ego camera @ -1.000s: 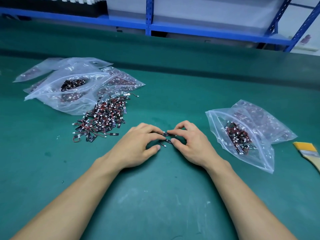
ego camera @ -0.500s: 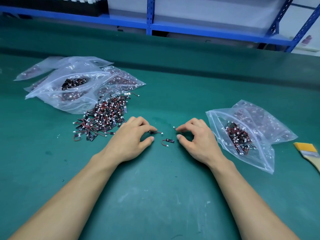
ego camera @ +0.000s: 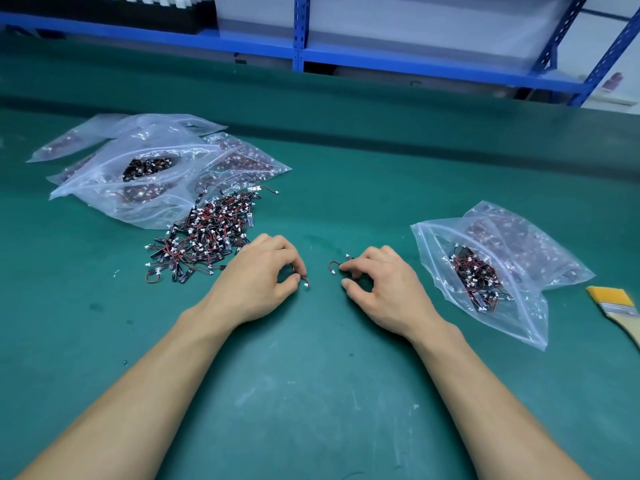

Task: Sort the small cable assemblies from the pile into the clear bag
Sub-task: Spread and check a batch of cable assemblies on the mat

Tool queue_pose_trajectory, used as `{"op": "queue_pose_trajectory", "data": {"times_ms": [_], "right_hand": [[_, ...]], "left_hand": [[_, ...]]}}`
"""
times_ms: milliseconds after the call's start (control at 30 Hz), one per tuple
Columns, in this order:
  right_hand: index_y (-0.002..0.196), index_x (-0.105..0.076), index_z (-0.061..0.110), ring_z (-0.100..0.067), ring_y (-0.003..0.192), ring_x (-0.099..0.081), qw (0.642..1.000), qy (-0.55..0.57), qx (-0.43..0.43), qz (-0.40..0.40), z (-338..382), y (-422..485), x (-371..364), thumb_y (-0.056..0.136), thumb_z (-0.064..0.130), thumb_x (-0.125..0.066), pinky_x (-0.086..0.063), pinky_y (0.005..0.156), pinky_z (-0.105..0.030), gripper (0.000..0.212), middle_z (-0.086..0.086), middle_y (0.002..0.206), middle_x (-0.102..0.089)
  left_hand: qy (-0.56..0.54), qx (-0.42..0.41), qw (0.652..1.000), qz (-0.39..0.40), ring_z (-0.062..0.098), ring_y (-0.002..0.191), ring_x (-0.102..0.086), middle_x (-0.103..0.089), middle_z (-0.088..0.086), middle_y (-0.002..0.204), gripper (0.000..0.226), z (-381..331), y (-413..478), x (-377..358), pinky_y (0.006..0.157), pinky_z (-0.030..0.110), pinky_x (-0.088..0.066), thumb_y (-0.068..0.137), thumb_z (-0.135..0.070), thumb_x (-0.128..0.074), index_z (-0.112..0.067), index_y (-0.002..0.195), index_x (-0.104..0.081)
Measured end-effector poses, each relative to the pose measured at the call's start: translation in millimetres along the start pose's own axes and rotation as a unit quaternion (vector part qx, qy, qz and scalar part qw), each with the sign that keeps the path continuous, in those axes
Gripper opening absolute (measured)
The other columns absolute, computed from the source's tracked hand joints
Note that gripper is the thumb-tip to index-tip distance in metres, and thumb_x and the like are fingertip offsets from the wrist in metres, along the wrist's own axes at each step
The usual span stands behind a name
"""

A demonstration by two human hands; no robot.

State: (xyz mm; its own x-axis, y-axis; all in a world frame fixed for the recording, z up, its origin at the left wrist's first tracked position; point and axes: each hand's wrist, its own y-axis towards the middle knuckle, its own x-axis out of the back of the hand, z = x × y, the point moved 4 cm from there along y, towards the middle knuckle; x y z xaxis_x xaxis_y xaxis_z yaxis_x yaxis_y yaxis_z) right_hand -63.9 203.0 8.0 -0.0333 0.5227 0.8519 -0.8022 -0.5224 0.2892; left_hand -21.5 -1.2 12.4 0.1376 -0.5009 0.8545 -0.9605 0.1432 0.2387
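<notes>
Far left, stacked bags [ego camera: 104, 188] hold cable assemblies; the loose pile [ego camera: 204, 237] lies just beside them. The left hand [ego camera: 256, 282] pinches one assembly [ego camera: 306, 284], the right hand [ego camera: 384, 289] pinches another assembly [ego camera: 333, 271]. The clear bag [ego camera: 512, 323], partly filled, lies right, near a brush [ego camera: 620, 306]

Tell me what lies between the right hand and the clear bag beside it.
Nothing: the head view shows only a narrow strip of bare green table between the right hand, whose fingers pinch a small cable, and the clear bag.
</notes>
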Motion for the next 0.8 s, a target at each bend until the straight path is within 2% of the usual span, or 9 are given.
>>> {"op": "queue_pose_trajectory", "data": {"times_ms": [100,167,267,400,567,667,733,800], "right_hand": [[0.113,-0.074,0.024,-0.014,0.092,-0.048,0.999,0.027,0.029,0.016,6,-1,-1,0.091,0.027,-0.069,-0.046,0.085,-0.031,0.023,0.011,0.091,-0.060],[0.110,-0.074,0.022,-0.014,0.088,-0.049,0.998,0.043,0.037,-0.018,7,-1,4,0.090,0.022,-0.070,-0.046,0.082,-0.029,0.021,0.010,0.090,-0.062],[0.109,-0.072,0.020,-0.013,0.091,-0.049,0.996,0.038,-0.005,-0.082,-6,1,15,0.088,0.012,-0.067,-0.045,0.082,-0.030,0.023,0.009,0.095,-0.064],[0.109,-0.074,0.022,-0.011,0.098,-0.045,0.999,0.012,-0.027,-0.038,-17,2,15,0.086,0.005,-0.060,-0.044,0.087,-0.029,0.032,0.013,0.105,-0.065],[0.103,-0.079,0.026,-0.014,0.098,-0.045,0.999,-0.022,-0.032,-0.016,-17,3,12,0.090,0.013,-0.062,-0.046,0.085,-0.034,0.025,0.014,0.102,-0.066],[0.102,-0.078,0.028,-0.013,0.096,-0.045,0.999,-0.025,-0.040,-0.017,-18,3,12,0.091,0.021,-0.063,-0.047,0.083,-0.035,0.020,0.014,0.096,-0.062],[0.103,-0.077,0.029,-0.012,0.093,-0.046,0.999,-0.019,-0.044,-0.011,-17,3,12,0.090,0.024,-0.065,-0.047,0.083,-0.035,0.018,0.016,0.092,-0.061],[0.102,-0.077,0.030,-0.012,0.089,-0.048,0.999,-0.006,-0.044,-0.010,-16,2,11,0.090,0.026,-0.066,-0.048,0.081,-0.035,0.017,0.016,0.086,-0.063]], "left_hand": [[-0.023,-0.037,0.999,0.013,0.013,0.098,-0.049,-0.061,-0.016,0.099,0.012,-7,-2,-2,0.090,0.038,-0.044,0.086,-0.019,-0.067,-0.030,0.089,-0.070],[-0.040,-0.067,0.997,0.017,0.011,0.096,-0.049,-0.062,-0.016,0.099,0.015,-11,-3,-3,0.090,0.033,-0.044,0.085,-0.015,-0.068,-0.029,0.090,-0.071],[-0.060,-0.090,0.994,0.007,0.011,0.096,-0.052,-0.067,-0.015,0.100,0.022,-12,-1,-3,0.090,0.030,-0.044,0.084,-0.006,-0.066,-0.024,0.092,-0.073],[-0.064,-0.095,0.993,-0.005,0.013,0.098,-0.055,-0.068,-0.017,0.102,0.024,-10,0,-1,0.091,0.034,-0.046,0.085,-0.004,-0.065,-0.024,0.095,-0.073],[-0.021,-0.062,0.997,-0.041,0.016,0.105,-0.052,-0.066,-0.014,0.112,0.020,-4,0,1,0.097,0.039,-0.044,0.088,-0.013,-0.066,-0.025,0.103,-0.072],[0.034,0.007,0.998,-0.059,0.022,0.126,-0.046,-0.055,-0.006,0.137,0.032,4,2,3,0.110,0.042,-0.035,0.091,-0.027,-0.066,-0.024,0.123,-0.065],[0.067,0.053,0.995,-0.057,0.024,0.140,-0.034,-0.041,0.002,0.153,0.048,9,2,3,0.120,0.040,-0.020,0.093,-0.037,-0.061,-0.024,0.138,-0.054],[0.115,0.103,0.987,-0.031,0.024,0.150,-0.018,-0.023,0.008,0.162,0.062,15,1,-2,0.124,0.040,-0.002,0.096,-0.049,-0.052,-0.023,0.150,-0.037]]}}
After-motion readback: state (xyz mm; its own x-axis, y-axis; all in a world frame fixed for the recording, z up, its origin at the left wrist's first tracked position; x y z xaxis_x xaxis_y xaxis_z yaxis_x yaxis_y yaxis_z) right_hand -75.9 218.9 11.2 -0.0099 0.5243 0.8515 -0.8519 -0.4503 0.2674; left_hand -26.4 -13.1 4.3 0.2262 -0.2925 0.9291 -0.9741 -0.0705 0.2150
